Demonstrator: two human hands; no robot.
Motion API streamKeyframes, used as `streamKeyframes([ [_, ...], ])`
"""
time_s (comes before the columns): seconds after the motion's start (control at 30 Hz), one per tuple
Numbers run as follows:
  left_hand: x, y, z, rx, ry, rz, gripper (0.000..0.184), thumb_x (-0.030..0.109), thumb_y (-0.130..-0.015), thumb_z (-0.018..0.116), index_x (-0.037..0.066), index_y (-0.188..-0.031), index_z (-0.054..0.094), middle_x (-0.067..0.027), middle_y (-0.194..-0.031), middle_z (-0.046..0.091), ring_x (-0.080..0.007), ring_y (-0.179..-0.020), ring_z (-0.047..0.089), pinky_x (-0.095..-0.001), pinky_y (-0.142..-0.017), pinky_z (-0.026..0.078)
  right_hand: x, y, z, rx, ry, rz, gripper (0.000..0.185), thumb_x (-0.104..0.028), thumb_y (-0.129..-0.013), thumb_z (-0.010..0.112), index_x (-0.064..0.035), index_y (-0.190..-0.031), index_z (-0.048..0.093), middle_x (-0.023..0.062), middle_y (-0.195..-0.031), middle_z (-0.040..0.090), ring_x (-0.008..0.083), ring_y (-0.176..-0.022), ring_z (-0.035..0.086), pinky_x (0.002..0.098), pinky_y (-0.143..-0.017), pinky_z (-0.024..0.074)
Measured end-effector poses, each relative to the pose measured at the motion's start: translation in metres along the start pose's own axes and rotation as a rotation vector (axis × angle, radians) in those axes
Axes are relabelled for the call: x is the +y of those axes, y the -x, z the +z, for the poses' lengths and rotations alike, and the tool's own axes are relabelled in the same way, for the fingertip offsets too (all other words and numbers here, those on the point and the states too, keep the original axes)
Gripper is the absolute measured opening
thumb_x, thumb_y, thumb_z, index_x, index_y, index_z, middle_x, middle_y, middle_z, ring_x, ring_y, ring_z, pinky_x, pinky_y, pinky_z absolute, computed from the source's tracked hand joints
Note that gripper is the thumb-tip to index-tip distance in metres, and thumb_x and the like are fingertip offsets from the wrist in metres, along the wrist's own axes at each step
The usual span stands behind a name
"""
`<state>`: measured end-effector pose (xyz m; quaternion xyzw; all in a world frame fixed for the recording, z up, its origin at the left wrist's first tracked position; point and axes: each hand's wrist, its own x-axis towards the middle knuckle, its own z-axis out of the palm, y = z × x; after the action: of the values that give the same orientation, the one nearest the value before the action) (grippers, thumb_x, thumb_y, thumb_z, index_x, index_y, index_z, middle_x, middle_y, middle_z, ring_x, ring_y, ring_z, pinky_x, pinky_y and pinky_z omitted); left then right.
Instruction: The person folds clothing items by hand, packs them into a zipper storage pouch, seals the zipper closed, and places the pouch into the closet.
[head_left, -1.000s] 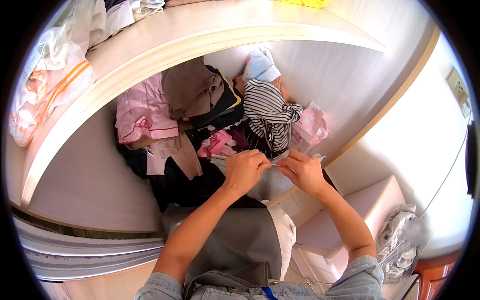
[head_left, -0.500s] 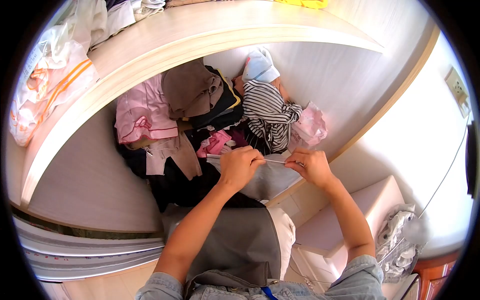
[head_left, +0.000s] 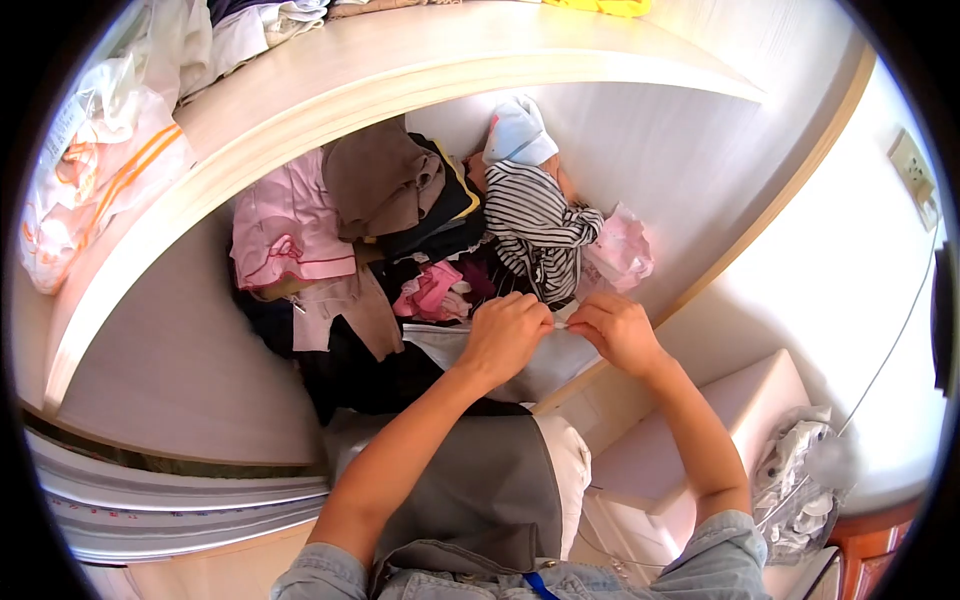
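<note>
A light grey piece of fabric (head_left: 550, 367) with a pale straight top edge hangs in front of the clothes; what kind of article it is I cannot tell. My left hand (head_left: 512, 330) pinches that edge between thumb and fingers. Just right of it, my right hand (head_left: 612, 328) pinches the same edge, with a small gap between the two hands. Right behind them lie a black-and-white striped garment (head_left: 535, 215) and a bright pink cloth (head_left: 432, 290). Part of the grey fabric is hidden behind my left hand and forearm.
Folded pink clothes (head_left: 295, 215) and a brown garment (head_left: 385, 180) are piled in the compartment under a curved shelf (head_left: 450, 75). A pink plastic bag (head_left: 622, 250) sits at the right. A white drawer unit (head_left: 690, 440) stands lower right, beside a clear bag (head_left: 795, 480).
My left hand has slid right along the fabric's edge, closer to my right hand. More of the pale edge now shows left of it. My right hand has barely moved.
</note>
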<state>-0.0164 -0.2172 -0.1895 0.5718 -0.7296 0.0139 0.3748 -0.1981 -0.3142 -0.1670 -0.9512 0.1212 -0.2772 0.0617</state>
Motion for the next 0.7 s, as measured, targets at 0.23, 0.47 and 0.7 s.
streamKeyframes([
  [0.23,0.006,-0.005,-0.002,0.046,0.033,0.013,0.006,0.011,-0.075,0.066,0.007,-0.077,0.062,-0.0042,-0.073,0.057,-0.0233,-0.075,0.058,-0.0356,-0.064,0.047,-0.004,0.002,-0.003,-0.042,0.076,-0.002,0.013,-0.014,-0.073,0.069,-0.007,-0.078,0.059,0.0052,-0.077,0.055,0.0233,-0.069,0.058,0.0354,-0.057,0.0476],
  [0.47,0.004,-0.002,-0.003,0.093,0.088,0.007,0.007,0.009,-0.073,0.067,0.006,-0.077,0.062,-0.0051,-0.074,0.057,-0.0242,-0.073,0.058,-0.0357,-0.061,0.046,-0.013,-0.006,-0.005,0.015,0.071,-0.04,0.013,-0.015,-0.074,0.069,-0.0083,-0.079,0.058,0.0041,-0.075,0.053,0.0217,-0.07,0.058,0.0327,-0.054,0.0473],
  [0.7,0.009,-0.003,-0.001,0.096,0.089,0.027,0.007,0.009,-0.073,0.067,0.007,-0.078,0.062,-0.0056,-0.074,0.057,-0.0253,-0.072,0.058,-0.0367,-0.06,0.046,-0.017,-0.005,-0.003,-0.016,0.114,-0.026,0.012,-0.018,-0.077,0.068,-0.0091,-0.079,0.06,0.0026,-0.077,0.057,0.0213,-0.071,0.059,0.0339,-0.054,0.0471],
])
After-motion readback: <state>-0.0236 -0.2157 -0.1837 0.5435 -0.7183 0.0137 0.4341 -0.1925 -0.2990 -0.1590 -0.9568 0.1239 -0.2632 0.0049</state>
